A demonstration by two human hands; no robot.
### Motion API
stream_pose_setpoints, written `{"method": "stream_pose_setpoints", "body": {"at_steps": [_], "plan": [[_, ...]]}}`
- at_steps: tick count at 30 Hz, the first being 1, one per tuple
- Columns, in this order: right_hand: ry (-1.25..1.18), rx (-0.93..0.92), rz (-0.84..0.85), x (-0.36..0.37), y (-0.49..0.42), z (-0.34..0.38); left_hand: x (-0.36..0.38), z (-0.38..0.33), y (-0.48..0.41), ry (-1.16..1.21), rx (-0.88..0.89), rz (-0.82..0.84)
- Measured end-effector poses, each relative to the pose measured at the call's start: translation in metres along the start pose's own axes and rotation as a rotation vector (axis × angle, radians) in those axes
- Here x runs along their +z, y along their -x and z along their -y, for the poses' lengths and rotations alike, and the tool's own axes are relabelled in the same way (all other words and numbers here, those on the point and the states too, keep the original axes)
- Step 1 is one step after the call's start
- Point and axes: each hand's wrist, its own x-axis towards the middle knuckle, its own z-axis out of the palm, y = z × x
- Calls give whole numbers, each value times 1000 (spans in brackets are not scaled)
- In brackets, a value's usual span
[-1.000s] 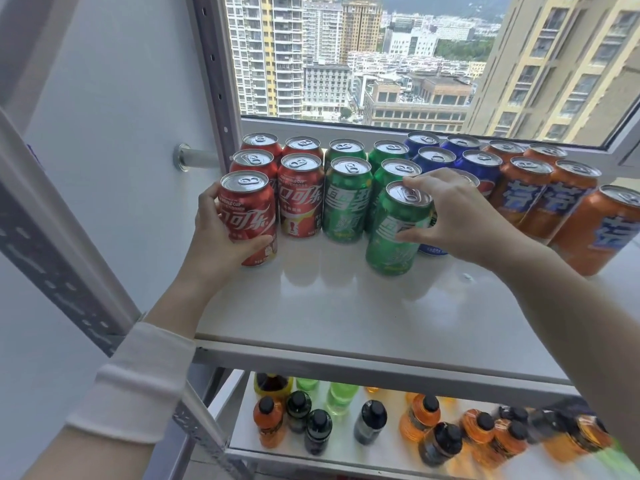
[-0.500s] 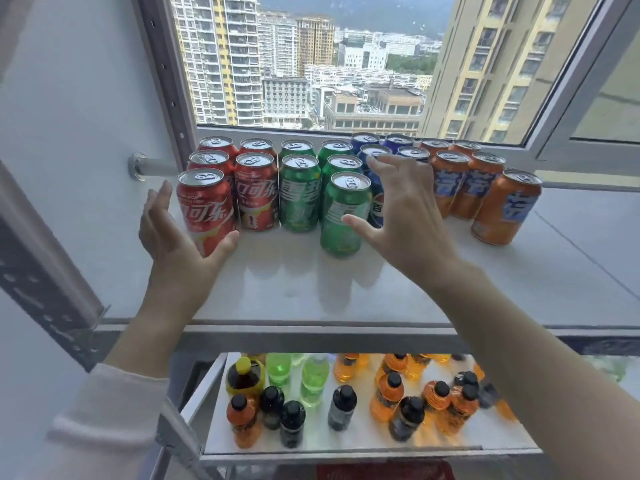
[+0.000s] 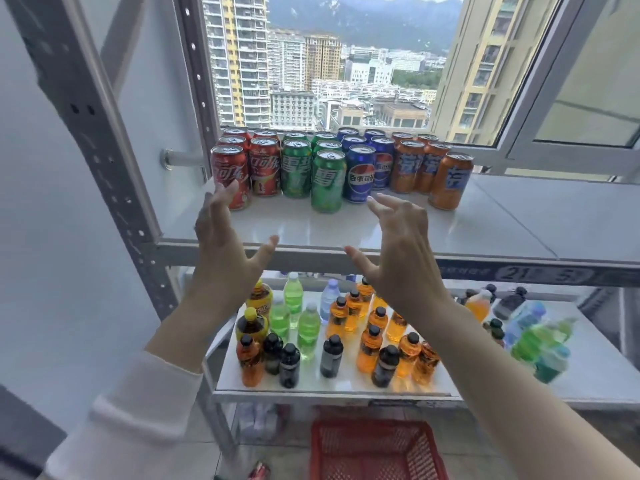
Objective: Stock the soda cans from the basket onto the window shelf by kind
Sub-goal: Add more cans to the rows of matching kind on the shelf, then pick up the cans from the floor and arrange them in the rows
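Soda cans stand in rows on the white window shelf (image 3: 485, 233), grouped by colour from left to right: red cans (image 3: 264, 166), green cans (image 3: 327, 181), blue cans (image 3: 360, 174) and orange cans (image 3: 449, 180). My left hand (image 3: 225, 244) hovers in front of the shelf edge, fingers spread, just below the front red can (image 3: 231, 174). Held the same way, my right hand (image 3: 398, 247) floats below the front blue can, holding nothing. The red basket (image 3: 375, 448) sits on the floor at the bottom of the view.
A lower shelf (image 3: 588, 375) carries many small bottles of orange, green and dark drinks. A grey metal upright (image 3: 104, 133) of the rack rises at the left. The window frame (image 3: 540, 109) stands open at the right behind the cans.
Both hands let go of the front red and green cans and drew back toward me, off the shelf. The view has pulled back and down, showing the lower shelf and the basket.
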Motion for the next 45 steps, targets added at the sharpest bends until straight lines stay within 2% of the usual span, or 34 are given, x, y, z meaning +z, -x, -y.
{"method": "stream_pose_setpoints", "body": {"at_steps": [11,17,22,30,37,45], "plan": [[18,33,-43,-23,59,82,-60,-4,56,61,107,84],[8,63,10,-2,99,153,-112,42,99,60,118,175],[8,103,101,27,148,191,-130,82,142,33,58,259],[-82,203,292,78,231,208,-125,150,214,-23,-148,366],[-146,374,451,135,318,196,-97,220,283,-54,-391,492],[-235,650,743,286,408,173,-15,353,359,8,-700,618]]}}
